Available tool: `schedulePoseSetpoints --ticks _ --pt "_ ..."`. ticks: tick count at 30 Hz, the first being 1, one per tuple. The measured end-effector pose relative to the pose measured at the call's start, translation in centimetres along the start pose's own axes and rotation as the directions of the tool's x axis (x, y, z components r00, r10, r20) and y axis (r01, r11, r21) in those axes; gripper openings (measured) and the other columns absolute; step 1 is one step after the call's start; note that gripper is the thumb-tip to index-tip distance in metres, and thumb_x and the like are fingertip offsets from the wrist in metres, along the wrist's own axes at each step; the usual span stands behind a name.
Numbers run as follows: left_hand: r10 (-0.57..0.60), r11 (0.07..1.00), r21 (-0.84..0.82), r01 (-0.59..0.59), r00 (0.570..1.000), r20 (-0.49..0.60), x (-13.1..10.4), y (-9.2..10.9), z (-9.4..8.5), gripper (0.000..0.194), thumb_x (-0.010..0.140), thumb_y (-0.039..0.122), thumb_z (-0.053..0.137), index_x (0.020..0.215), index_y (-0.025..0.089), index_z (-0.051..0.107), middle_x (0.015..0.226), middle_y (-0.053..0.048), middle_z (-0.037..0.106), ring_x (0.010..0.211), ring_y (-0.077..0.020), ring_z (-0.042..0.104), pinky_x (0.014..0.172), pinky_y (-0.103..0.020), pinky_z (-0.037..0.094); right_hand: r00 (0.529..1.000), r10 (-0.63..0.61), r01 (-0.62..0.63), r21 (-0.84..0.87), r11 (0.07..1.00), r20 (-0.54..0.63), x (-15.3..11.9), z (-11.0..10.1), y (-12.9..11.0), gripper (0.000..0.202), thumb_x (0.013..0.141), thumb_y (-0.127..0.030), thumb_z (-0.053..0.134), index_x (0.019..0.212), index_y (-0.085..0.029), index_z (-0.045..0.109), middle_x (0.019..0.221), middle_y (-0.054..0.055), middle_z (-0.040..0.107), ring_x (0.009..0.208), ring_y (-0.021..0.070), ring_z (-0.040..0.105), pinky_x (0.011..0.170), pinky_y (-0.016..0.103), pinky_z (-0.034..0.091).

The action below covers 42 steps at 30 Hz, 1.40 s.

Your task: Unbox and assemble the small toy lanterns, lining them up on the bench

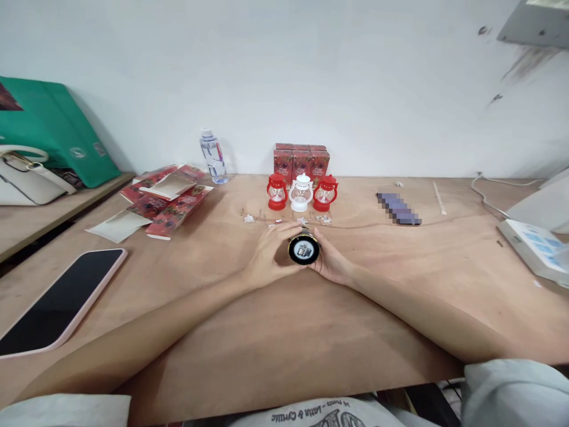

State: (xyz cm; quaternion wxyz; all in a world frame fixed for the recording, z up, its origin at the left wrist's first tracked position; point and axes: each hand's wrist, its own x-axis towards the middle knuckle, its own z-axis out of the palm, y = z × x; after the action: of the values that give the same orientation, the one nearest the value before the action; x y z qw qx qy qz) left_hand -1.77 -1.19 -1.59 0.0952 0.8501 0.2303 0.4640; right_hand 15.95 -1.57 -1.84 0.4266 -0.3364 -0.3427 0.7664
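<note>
Between both hands is a small black lantern [304, 251] with a gold-edged rim, its round base and pale centre turned towards me. My left hand [270, 258] grips it from the left, fingers over the top and thumb below. From the right, my right hand [332, 261] holds it too. Just beyond stand a red lantern [277, 193], a white lantern [301, 194] and a second red lantern [326, 194] in a row. Small white charms [303, 220] lie on the table in front of them. The black lantern's upper body is hidden behind its base.
Behind the lanterns are stacked red boxes [301, 160]. Flattened red boxes [171, 204] and a water bottle [213, 157] lie and stand at left, with a phone [62, 299] nearer. To the right are a pixelated item [399, 209], a thin strip [440, 198] and a white box [537, 249].
</note>
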Motion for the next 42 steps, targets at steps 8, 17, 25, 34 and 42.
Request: schedulePoseSetpoints --ticks 8,17,25,34,42 --pt "0.077 0.986 0.150 -0.076 0.997 0.000 -0.4 0.1 -0.1 0.060 0.072 0.040 0.074 0.124 0.020 0.050 0.113 -0.012 0.058 0.107 -0.0243 0.057 0.094 -0.041 0.043 0.858 -0.489 0.371 -0.470 0.801 -0.155 -0.7 0.4 2.6 0.029 0.089 -0.048 0.046 0.093 -0.021 0.053 0.091 0.003 0.059 0.088 0.0166 0.058 0.078 0.031 0.050" --pt "0.012 0.990 0.142 -0.007 0.999 -0.037 -0.4 0.0 -0.3 0.055 0.074 0.036 0.073 0.123 0.021 0.051 0.101 -0.007 0.051 0.094 -0.0181 0.056 0.080 -0.031 0.051 0.368 -0.770 0.637 -0.745 -0.199 0.521 -3.5 0.7 2.1 0.030 0.082 -0.031 0.065 0.108 -0.024 0.053 0.107 0.009 0.050 0.102 0.0224 0.052 0.088 0.041 0.048" --pt "0.016 0.994 0.106 -0.012 0.999 -0.041 -0.2 0.0 -0.3 0.050 0.079 0.042 0.067 0.121 0.019 0.051 0.102 -0.009 0.055 0.093 -0.0193 0.059 0.080 -0.031 0.051 0.330 -0.755 0.552 -0.765 -0.332 0.566 -3.3 0.9 1.9 0.032 0.083 -0.020 0.063 0.114 -0.024 0.056 0.099 0.009 0.057 0.090 0.0206 0.056 0.077 0.037 0.049" --pt "-0.056 0.988 0.146 0.053 0.998 0.016 -0.5 -0.1 -0.4 0.053 0.077 0.042 0.069 0.121 0.018 0.052 0.104 -0.010 0.057 0.096 -0.0211 0.059 0.083 -0.034 0.051 0.312 -0.728 0.581 -0.729 -0.363 0.611 -2.7 0.1 1.7 0.034 0.085 -0.020 0.062 0.118 -0.024 0.056 0.096 0.008 0.059 0.087 0.0193 0.057 0.074 0.034 0.052" --pt "-0.077 0.982 0.175 0.075 0.997 0.003 -0.4 -0.1 -0.2 0.055 0.075 0.046 0.069 0.119 0.018 0.052 0.103 -0.009 0.058 0.094 -0.0208 0.059 0.081 -0.034 0.051 0.321 -0.731 0.603 -0.725 -0.333 0.602 -2.5 -0.2 1.5 0.034 0.085 -0.019 0.060 0.118 -0.028 0.060 0.094 0.007 0.063 0.081 0.0192 0.059 0.071 0.035 0.051"
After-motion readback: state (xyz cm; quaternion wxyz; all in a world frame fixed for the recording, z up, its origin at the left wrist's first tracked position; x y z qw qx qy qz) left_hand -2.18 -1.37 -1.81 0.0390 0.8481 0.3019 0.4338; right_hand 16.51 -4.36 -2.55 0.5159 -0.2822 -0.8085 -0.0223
